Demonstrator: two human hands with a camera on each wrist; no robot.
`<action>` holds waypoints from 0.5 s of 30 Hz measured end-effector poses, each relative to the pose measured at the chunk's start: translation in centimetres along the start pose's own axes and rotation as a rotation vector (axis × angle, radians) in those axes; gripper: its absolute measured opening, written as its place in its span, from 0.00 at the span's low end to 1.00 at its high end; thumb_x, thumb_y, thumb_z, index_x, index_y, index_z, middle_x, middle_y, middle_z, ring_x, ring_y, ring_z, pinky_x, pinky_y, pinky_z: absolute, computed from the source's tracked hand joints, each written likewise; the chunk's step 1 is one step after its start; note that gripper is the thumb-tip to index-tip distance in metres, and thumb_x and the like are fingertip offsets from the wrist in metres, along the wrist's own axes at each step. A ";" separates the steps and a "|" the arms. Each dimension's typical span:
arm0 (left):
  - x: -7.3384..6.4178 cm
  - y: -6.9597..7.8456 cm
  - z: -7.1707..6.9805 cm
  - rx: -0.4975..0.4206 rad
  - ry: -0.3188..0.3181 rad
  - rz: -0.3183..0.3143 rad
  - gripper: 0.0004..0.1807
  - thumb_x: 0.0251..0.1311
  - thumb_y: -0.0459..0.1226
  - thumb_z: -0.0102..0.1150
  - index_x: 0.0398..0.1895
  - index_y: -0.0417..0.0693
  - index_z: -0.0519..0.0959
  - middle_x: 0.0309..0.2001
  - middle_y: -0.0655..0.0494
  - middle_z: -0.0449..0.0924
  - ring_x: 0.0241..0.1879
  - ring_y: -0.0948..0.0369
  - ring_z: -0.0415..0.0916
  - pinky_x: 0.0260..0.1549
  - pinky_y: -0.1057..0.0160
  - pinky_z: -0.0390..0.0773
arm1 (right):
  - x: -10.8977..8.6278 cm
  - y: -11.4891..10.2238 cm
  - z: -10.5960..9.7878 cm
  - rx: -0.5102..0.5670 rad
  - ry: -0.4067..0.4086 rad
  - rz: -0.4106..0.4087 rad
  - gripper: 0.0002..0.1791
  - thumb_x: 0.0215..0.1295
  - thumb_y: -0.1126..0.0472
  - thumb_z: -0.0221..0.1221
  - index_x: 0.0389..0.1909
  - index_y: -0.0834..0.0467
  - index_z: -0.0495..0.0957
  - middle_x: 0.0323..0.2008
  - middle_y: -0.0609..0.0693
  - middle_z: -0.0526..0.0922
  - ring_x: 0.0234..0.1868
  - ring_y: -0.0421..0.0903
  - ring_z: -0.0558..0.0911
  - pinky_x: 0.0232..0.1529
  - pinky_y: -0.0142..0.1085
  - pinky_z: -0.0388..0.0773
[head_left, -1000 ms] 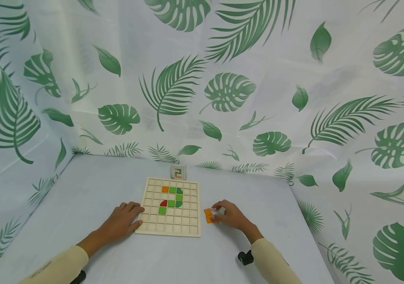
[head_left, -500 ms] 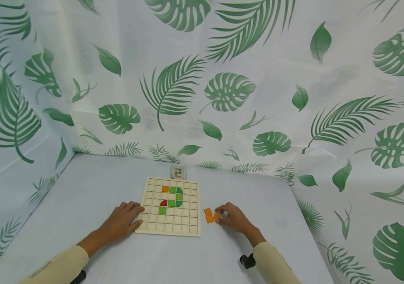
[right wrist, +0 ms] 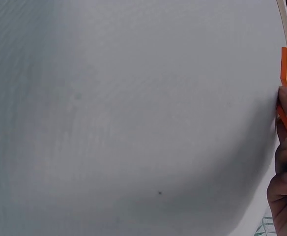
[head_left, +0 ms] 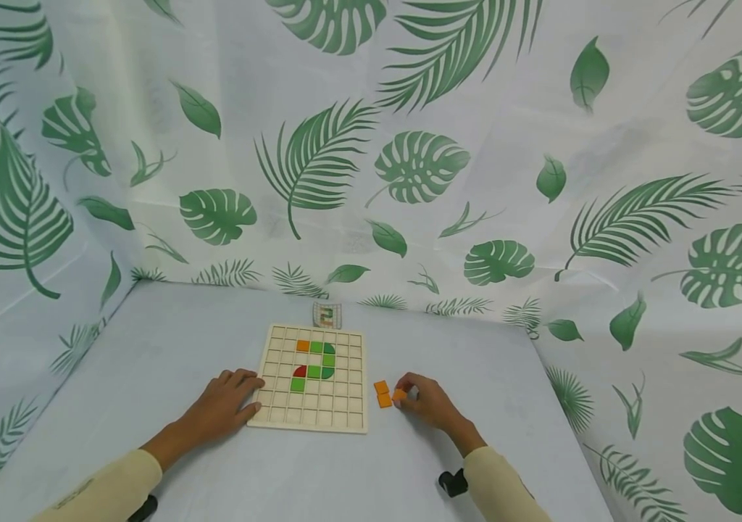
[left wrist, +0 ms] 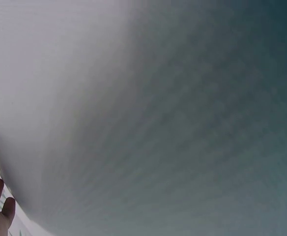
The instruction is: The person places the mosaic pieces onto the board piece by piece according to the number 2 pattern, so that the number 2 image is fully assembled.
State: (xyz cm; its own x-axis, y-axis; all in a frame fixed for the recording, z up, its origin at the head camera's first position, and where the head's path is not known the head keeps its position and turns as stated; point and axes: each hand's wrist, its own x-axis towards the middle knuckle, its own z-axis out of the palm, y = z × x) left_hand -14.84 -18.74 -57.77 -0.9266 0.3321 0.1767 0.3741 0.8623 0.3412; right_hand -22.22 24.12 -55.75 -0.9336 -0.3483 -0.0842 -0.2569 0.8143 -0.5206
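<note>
A square wooden grid board (head_left: pixel 338 420) lies on the table, with green, red and orange tiles set in some cells. My left hand (head_left: pixel 219 407) rests at the board's left edge, its fingers fairly straight on the rim. To the right of the board, my right hand (head_left: pixel 432 401) pinches an orange tile (head_left: pixel 400 395) between thumb and finger; the right wrist view shows the orange tile (right wrist: pixel 286 119) between the fingers too. Just left of that hand, two loose orange tiles (head_left: pixel 384 400) lie touching or nearly touching each other on the table.
Behind the board lies a small printed card (head_left: pixel 327 316) with a coloured grid pattern. A pale cloth covers the table (head_left: pixel 293 478). White sheets with green leaf prints (head_left: pixel 345 246) hang at the back and sides.
My right hand has drawn slightly right, bringing one orange tile away from the other two, which stayed on the table. The left hand and board have not visibly moved.
</note>
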 end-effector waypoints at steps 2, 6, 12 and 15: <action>0.1 -0.1 0.1 0.004 -0.002 -0.005 0.22 0.68 0.48 0.61 0.61 0.51 0.77 0.61 0.51 0.74 0.56 0.51 0.71 0.52 0.46 0.73 | 0.1 -0.1 0.0 0.012 -0.007 -0.007 0.11 0.62 0.61 0.69 0.42 0.49 0.79 0.37 0.42 0.81 0.40 0.41 0.76 0.46 0.41 0.77; 0.2 0.0 0.0 0.004 -0.002 -0.009 0.22 0.68 0.47 0.61 0.61 0.50 0.77 0.60 0.50 0.74 0.57 0.51 0.71 0.53 0.46 0.72 | 0.3 -0.3 -0.1 0.022 -0.019 -0.022 0.12 0.62 0.62 0.69 0.42 0.49 0.77 0.36 0.43 0.81 0.39 0.41 0.77 0.46 0.41 0.77; 0.1 0.3 -0.2 -0.010 -0.014 -0.017 0.22 0.68 0.47 0.61 0.61 0.49 0.77 0.61 0.50 0.74 0.57 0.51 0.71 0.53 0.46 0.72 | 0.6 -0.6 -0.2 0.060 -0.037 -0.048 0.14 0.65 0.63 0.66 0.50 0.51 0.77 0.35 0.45 0.80 0.37 0.41 0.76 0.43 0.38 0.77; 0.1 0.4 -0.3 -0.002 -0.012 -0.015 0.22 0.67 0.46 0.62 0.61 0.49 0.77 0.60 0.50 0.75 0.57 0.51 0.71 0.53 0.46 0.72 | 0.7 -1.0 -0.2 0.100 -0.039 -0.069 0.13 0.66 0.61 0.66 0.51 0.52 0.79 0.36 0.46 0.80 0.37 0.42 0.75 0.43 0.38 0.76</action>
State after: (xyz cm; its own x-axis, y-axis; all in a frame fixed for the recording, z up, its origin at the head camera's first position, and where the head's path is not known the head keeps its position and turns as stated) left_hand -14.74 -18.52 -57.37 -0.9323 0.3243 0.1601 0.3606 0.8664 0.3453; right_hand -22.69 23.16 -55.09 -0.9036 -0.4215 -0.0767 -0.2924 0.7376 -0.6086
